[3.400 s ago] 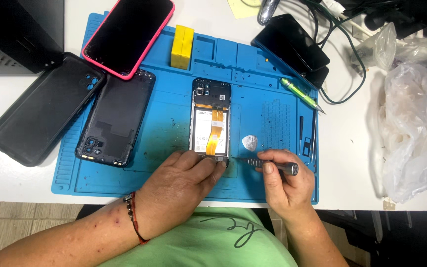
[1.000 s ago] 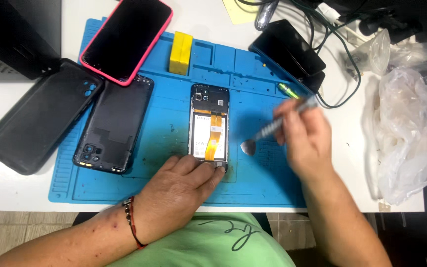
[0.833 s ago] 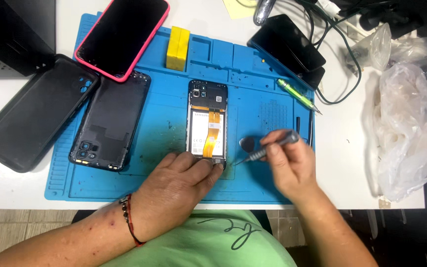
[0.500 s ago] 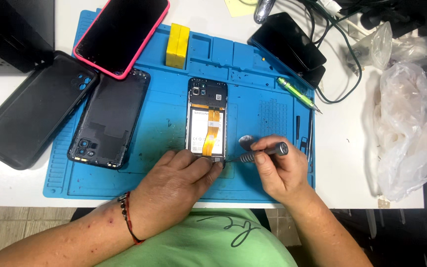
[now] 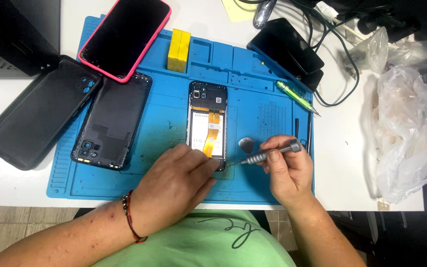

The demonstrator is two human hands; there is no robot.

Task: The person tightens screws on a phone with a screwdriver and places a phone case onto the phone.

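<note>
Right hand [image 5: 286,170] pinches screwdriver [image 5: 265,155], tip at phone [image 5: 207,123] beside left hand [image 5: 174,185], whose grip pins it; keeping the tip seated squarely looks key.

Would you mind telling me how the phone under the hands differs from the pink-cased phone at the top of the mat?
The opened phone lies back off, with its insides and an orange ribbon cable showing; the pink-cased phone is closed, dark screen up. The opened phone lies straight on the blue mat; the pink-cased phone is tilted and overhangs the mat's top edge. The left hand touches the opened phone; nothing touches the pink-cased one. Both lie flat.
</note>
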